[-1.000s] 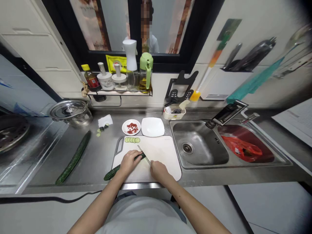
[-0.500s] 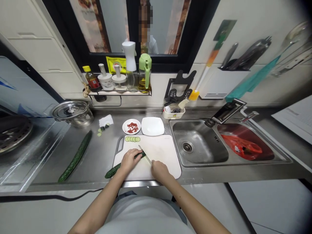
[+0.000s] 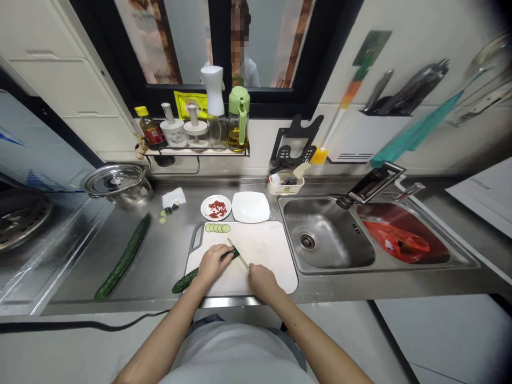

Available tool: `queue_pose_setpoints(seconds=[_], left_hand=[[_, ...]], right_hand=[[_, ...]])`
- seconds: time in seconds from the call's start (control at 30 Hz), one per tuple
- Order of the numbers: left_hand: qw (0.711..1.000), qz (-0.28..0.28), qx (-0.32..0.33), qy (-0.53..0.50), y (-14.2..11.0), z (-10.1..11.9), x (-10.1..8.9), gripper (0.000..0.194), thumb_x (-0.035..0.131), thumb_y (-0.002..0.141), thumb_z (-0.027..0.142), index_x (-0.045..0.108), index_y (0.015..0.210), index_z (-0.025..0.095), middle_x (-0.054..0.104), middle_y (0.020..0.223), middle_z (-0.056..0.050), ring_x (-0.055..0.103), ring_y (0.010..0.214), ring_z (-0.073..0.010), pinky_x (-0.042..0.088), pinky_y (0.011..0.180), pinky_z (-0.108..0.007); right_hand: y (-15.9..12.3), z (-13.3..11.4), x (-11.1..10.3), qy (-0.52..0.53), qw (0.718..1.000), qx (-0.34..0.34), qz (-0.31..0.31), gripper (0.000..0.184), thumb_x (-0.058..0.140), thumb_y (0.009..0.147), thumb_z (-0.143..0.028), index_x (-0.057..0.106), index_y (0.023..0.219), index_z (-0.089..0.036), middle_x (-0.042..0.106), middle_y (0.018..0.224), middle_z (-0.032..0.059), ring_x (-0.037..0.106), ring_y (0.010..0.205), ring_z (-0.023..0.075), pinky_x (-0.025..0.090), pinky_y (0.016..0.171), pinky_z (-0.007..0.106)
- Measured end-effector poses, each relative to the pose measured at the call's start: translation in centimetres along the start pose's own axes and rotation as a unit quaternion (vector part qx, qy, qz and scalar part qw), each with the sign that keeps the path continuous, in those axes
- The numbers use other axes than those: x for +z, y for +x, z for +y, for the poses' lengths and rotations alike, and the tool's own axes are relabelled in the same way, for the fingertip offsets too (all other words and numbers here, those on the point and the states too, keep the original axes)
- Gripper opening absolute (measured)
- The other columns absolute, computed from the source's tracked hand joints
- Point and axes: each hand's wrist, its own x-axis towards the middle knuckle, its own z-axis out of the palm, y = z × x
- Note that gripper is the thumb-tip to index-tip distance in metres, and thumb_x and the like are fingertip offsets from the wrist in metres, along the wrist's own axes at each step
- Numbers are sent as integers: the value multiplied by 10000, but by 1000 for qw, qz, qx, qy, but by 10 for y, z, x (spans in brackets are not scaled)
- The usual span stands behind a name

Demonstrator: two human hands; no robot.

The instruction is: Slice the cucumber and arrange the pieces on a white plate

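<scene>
A white cutting board (image 3: 264, 250) lies on the steel counter before me. My left hand (image 3: 212, 264) is closed over a dark green cucumber (image 3: 184, 280) that lies across the board's left edge. My right hand (image 3: 261, 280) grips a knife (image 3: 238, 255) by the handle; the blade sits across the cucumber's right end, just beside my left fingers. Several cut cucumber slices (image 3: 217, 228) lie in a row at the board's far left corner.
A second whole cucumber (image 3: 124, 257) lies on the counter to the left. Behind the board stand a small dish of red bits (image 3: 216, 207) and a white square plate (image 3: 250, 207). A sink (image 3: 326, 240) is to the right, a lidded pot (image 3: 117, 184) at left.
Almost nothing differs apart from a small shift of the camera. Both hands, the knife and the cucumber stay in the same place on the board.
</scene>
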Motion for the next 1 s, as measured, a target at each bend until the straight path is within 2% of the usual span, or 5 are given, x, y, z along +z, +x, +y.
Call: queue_pose_setpoints(seconds=[0.3,0.67,1.0], left_hand=[[1000,-6,-6,0,0,1,-2,214,563,875,303,695,1037,259,703,994,-33,618,942,-188,474,873,-325],[1000,-10,-11,2,0,3,-3,227,550,880,308,691,1052,262,699,997,-31,611,943,-192,477,866,-328],[1000,-5,-14,-2,0,3,-3,229,558,876,307,693,1054,258,701,1016,-32,619,949,-189,480,876,-330]], right_hand=[[11,-7,-3,9,1000,-1,12,354,346,889,-91,616,1116,-111,680,1040,175,637,1012,225,448,804,297],[-5,4,7,-12,1000,-4,16,287,393,888,-108,610,1076,-109,685,1003,165,653,955,228,450,764,296],[-27,7,1,11,1000,22,-16,307,382,898,-103,611,1102,-97,682,1001,169,638,987,227,425,771,288]])
